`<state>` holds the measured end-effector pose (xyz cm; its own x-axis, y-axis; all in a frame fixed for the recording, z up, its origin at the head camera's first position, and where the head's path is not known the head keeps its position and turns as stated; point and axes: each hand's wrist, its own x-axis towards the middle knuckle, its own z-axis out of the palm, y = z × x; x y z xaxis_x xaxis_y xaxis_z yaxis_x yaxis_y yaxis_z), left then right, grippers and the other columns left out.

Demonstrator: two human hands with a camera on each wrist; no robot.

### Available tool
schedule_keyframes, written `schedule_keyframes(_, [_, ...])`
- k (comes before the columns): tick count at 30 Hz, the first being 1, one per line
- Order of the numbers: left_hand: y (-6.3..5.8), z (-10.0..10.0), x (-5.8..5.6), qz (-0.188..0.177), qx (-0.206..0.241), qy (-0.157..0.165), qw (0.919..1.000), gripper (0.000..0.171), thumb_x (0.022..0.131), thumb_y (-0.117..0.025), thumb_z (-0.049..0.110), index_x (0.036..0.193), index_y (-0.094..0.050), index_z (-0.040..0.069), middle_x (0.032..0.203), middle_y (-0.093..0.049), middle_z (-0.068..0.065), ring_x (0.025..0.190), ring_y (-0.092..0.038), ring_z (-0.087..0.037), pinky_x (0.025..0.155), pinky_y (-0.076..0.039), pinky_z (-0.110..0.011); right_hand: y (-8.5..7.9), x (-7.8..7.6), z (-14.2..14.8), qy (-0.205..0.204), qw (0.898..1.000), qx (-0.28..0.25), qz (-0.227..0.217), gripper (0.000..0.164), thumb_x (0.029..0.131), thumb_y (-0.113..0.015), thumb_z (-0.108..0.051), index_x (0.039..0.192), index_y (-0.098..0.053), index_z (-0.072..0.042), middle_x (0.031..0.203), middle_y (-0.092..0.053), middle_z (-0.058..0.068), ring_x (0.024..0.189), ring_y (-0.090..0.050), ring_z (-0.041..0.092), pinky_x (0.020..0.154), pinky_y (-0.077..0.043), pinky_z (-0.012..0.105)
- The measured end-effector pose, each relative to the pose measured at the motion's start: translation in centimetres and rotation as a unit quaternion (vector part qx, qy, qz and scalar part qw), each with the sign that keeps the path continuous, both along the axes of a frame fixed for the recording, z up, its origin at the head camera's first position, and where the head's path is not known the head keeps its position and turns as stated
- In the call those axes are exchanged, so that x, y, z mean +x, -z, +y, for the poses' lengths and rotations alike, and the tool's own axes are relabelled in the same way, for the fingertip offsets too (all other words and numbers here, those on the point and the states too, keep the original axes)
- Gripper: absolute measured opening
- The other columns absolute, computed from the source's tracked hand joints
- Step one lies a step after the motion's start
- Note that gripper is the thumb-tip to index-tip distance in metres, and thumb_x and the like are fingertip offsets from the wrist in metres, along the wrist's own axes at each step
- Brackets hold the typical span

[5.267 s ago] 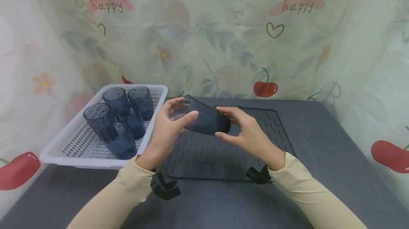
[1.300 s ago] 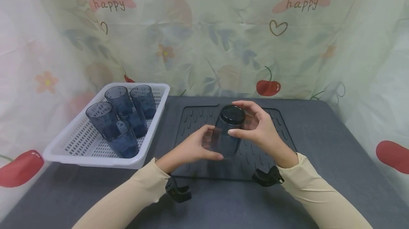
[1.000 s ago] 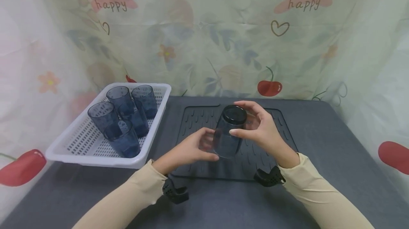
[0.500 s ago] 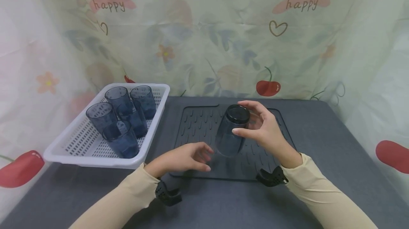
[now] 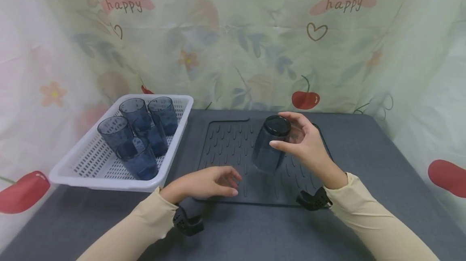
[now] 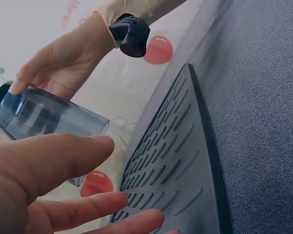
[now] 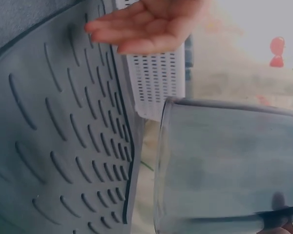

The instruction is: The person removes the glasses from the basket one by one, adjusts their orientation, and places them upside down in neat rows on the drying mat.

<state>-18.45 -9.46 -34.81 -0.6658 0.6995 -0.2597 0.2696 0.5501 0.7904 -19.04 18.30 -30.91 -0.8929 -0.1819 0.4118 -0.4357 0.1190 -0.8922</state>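
Note:
In the head view my right hand (image 5: 306, 143) grips a smoky blue drinking glass (image 5: 267, 151) near its base. The glass is upside down and slightly tilted, held above the black drying mat (image 5: 225, 147). In the right wrist view, a gap shows between the rim of the glass (image 7: 163, 161) and the mat (image 7: 73, 141). My left hand (image 5: 205, 182) hovers over the mat's near left part, its fingers relaxed and holding nothing. From the left wrist view, the thumb and fingers of that hand (image 6: 58, 175) are spread, apart from the glass (image 6: 53, 114).
A white perforated basket (image 5: 87, 168) stands to the left, with several matching upright glasses (image 5: 138, 160) in it. The dark grey table (image 5: 367, 151) extends right of the mat. A printed curtain (image 5: 233, 50) hangs behind.
The glass has gone from lying sideways between both hands to upside down over the mat. My left hand has let go and drawn back left, while my right hand has carried the glass rightward.

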Motion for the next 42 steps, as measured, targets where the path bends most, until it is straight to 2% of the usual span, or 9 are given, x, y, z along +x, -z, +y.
schedule_keyframes(6, [-0.1,-0.2,0.1,0.001,0.001,0.012,0.9999,0.041,0.094,-0.063,0.027,0.128,-0.055,0.007,0.113,-0.064,-0.002,0.111,-0.062,-0.021,0.091,-0.051,-0.034,0.1,-0.6,0.4,0.030,0.999,-0.007,-0.013,0.066,0.079,-0.075,0.004,0.137,-0.045,-0.008,0.132,-0.049,0.002,0.107,-0.060,0.007,0.080,-0.054,0.018])
schedule_keyframes(13, [-0.1,-0.4,0.1,-0.005,0.002,0.014,0.9999,0.041,0.094,-0.063,0.027,0.128,-0.055,0.007,0.117,-0.064,-0.007,0.111,-0.062,-0.022,0.091,-0.051,-0.036,0.4,-1.6,1.4,0.054,0.998,-0.012,0.001,0.066,0.080,-0.076,-0.001,0.138,-0.045,-0.011,0.128,-0.052,0.000,0.105,-0.061,0.006,0.080,-0.053,0.017])
schedule_keyframes(20, [0.1,-0.5,-0.1,-0.013,0.010,0.018,0.9997,0.042,0.092,-0.066,0.025,0.128,-0.055,0.006,0.116,-0.064,-0.010,0.109,-0.062,-0.023,0.089,-0.052,-0.035,0.3,-2.3,2.3,0.070,0.997,-0.019,0.006,0.065,0.081,-0.074,0.001,0.138,-0.045,-0.012,0.125,-0.053,-0.004,0.104,-0.061,0.005,0.080,-0.053,0.015])
schedule_keyframes(31, [0.1,-0.4,-0.1,-0.013,0.003,0.018,0.9998,0.042,0.092,-0.066,0.026,0.129,-0.055,0.007,0.117,-0.064,-0.008,0.110,-0.062,-0.021,0.090,-0.051,-0.035,0.4,-3.4,3.3,0.117,0.993,0.011,0.012,0.066,0.083,-0.075,-0.004,0.140,-0.043,-0.010,0.122,-0.050,-0.007,0.103,-0.060,0.002,0.079,-0.051,0.013])
schedule_keyframes(42, [0.3,-0.6,-0.1,-0.007,0.005,0.027,0.9996,0.046,0.092,-0.065,0.030,0.130,-0.054,0.007,0.117,-0.063,-0.007,0.107,-0.062,-0.016,0.087,-0.052,-0.032,0.1,-5.8,4.5,0.168,0.985,0.026,0.005,0.072,0.083,-0.076,-0.011,0.143,-0.039,-0.009,0.137,-0.044,0.005,0.109,-0.055,0.003,0.083,-0.050,0.013])
